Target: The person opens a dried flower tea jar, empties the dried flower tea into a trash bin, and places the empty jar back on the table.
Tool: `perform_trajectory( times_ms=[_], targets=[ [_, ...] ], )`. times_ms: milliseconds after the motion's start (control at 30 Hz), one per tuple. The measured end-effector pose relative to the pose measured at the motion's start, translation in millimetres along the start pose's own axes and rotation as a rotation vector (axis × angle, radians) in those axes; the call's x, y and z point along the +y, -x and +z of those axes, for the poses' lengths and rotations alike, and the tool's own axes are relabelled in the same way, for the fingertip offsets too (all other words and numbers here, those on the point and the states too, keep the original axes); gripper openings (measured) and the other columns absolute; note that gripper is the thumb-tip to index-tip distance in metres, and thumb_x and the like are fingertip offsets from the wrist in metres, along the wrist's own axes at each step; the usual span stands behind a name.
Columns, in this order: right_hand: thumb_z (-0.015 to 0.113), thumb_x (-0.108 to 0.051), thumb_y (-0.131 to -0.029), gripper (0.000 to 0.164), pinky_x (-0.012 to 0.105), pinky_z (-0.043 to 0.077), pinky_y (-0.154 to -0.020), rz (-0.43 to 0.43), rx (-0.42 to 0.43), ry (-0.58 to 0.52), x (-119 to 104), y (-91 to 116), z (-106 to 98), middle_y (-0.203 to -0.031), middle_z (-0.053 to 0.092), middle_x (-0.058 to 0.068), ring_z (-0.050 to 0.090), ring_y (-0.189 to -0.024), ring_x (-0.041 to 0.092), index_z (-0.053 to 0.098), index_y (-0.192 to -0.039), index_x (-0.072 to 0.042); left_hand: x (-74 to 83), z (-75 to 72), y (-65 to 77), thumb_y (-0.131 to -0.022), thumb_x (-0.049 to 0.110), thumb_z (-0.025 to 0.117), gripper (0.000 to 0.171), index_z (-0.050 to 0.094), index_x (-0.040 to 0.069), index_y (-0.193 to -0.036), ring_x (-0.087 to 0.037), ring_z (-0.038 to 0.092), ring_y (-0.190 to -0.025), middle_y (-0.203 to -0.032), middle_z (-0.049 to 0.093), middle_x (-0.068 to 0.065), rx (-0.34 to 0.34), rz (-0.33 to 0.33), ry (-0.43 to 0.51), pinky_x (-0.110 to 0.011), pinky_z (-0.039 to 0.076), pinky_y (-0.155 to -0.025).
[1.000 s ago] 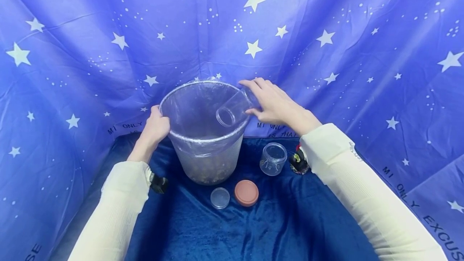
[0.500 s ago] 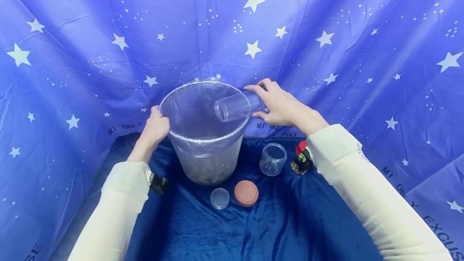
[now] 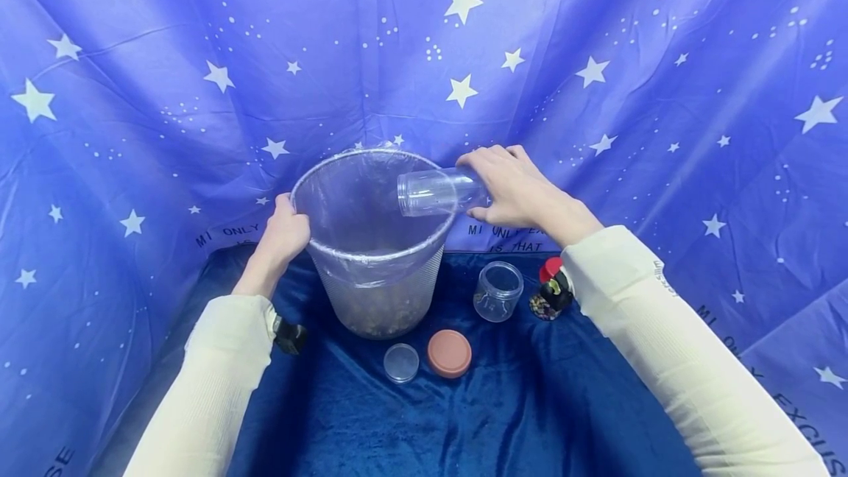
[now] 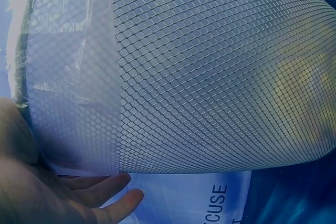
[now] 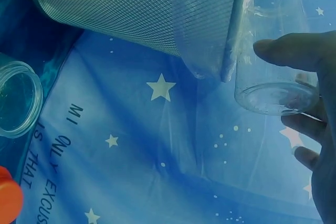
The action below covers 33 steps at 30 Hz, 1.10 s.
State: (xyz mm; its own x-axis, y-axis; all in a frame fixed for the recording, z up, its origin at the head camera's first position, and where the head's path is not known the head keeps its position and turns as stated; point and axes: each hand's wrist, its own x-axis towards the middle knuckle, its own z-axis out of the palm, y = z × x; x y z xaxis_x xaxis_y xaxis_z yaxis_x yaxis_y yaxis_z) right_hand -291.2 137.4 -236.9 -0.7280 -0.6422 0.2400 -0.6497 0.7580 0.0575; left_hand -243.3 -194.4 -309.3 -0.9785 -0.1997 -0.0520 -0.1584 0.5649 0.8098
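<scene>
Two pale sleeves (image 3: 645, 330) reach over a dark blue cloth (image 3: 371, 425), a black device strapped at each wrist. Nearest on the cloth lie a small clear disc (image 3: 400, 364) and, just beside it, an orange lid (image 3: 450, 353). Behind them to the right, an uncapped clear jar (image 3: 498, 308) stands upright near a red-topped jar (image 3: 543, 307) of multicoloured bits, partly hidden by the wrist device. At centre, a mesh bin (image 3: 344, 297) with a clear plastic liner (image 3: 377, 269) folded over its rim stands on the cloth; pale matter, too blurred to identify, shows through its lower wall. The person's left hand (image 3: 283, 232) grips the bin's rim on the left. The right hand (image 3: 513, 186) grasps a clear container (image 3: 430, 193) near its base, holding it almost level across the opposite rim, mouth inside the opening; whether it touches the rim cannot be told. Beyond hangs a blue-violet backdrop (image 3: 364, 35) printed with white stars.
</scene>
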Motion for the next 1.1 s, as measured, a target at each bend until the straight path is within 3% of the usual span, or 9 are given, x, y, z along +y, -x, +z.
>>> perform_trajectory(
  times_ms=[333,500,633,733,867,1100],
  targets=[
    [0.079,-0.03,-0.075,0.081,0.056,0.027,-0.099,0.035,-0.059,0.039,-1.9,-1.6,-0.6,-0.119,0.057,0.012,0.054,-0.105,0.033,0.039,-0.145,-0.022,0.8,-0.1,0.3,-0.096,0.01,0.027,0.06,0.011,-0.001,-0.153,-0.042,0.028,-0.146,-0.153,0.033,-0.032,-0.002,0.006,0.015,-0.054,0.025,-0.119],
    [0.078,-0.028,-0.074,0.081,0.058,0.027,-0.099,0.05,-0.065,0.049,-2.1,-1.4,1.0,-0.113,0.057,0.011,0.056,-0.095,0.032,0.038,-0.143,-0.018,0.5,-0.4,0.2,-0.096,0.01,0.027,0.06,0.011,-0.001,-0.153,-0.042,0.027,-0.147,-0.153,0.032,-0.031,-0.006,0.005,0.009,-0.053,0.025,-0.119],
    [0.078,-0.028,-0.074,0.078,0.055,0.029,-0.098,0.045,-0.046,0.05,-3.8,-2.6,3.6,-0.112,0.059,0.011,0.054,-0.1,0.031,0.04,-0.14,-0.012,0.5,-0.5,0.1,-0.096,0.011,0.027,0.06,0.01,-0.001,-0.153,-0.041,0.027,-0.147,-0.154,0.031,-0.031,-0.008,0.001,0.012,-0.053,0.025,-0.119],
    [0.078,-0.026,-0.074,0.076,0.054,0.033,-0.101,0.03,-0.032,0.046,-5.5,-4.1,5.3,-0.118,0.06,0.012,0.053,-0.108,0.033,0.043,-0.138,-0.007,0.9,-0.2,-0.1,-0.096,0.011,0.027,0.06,0.011,-0.001,-0.153,-0.041,0.027,-0.147,-0.154,0.031,-0.031,-0.008,0.002,0.014,-0.053,0.025,-0.119],
    [0.079,-0.023,-0.072,0.08,0.05,0.044,-0.097,0.02,-0.025,0.039,-7.5,-6.2,7.2,-0.121,0.059,0.015,0.056,-0.106,0.036,0.04,-0.14,-0.004,1.1,-0.1,0.0,-0.096,0.011,0.027,0.06,0.011,-0.001,-0.153,-0.042,0.027,-0.147,-0.153,0.032,-0.031,-0.005,0.005,0.011,-0.053,0.025,-0.119],
    [0.079,-0.022,-0.073,0.095,0.05,0.053,-0.078,0.067,-0.05,0.037,-9.5,-4.7,10.3,-0.116,0.055,0.016,0.058,-0.099,0.036,0.026,-0.151,-0.018,0.0,-0.1,-0.4,-0.096,0.011,0.027,0.06,0.012,-0.002,-0.153,-0.042,0.027,-0.147,-0.153,0.032,-0.031,0.001,0.001,0.011,-0.053,0.025,-0.119]
  ],
)
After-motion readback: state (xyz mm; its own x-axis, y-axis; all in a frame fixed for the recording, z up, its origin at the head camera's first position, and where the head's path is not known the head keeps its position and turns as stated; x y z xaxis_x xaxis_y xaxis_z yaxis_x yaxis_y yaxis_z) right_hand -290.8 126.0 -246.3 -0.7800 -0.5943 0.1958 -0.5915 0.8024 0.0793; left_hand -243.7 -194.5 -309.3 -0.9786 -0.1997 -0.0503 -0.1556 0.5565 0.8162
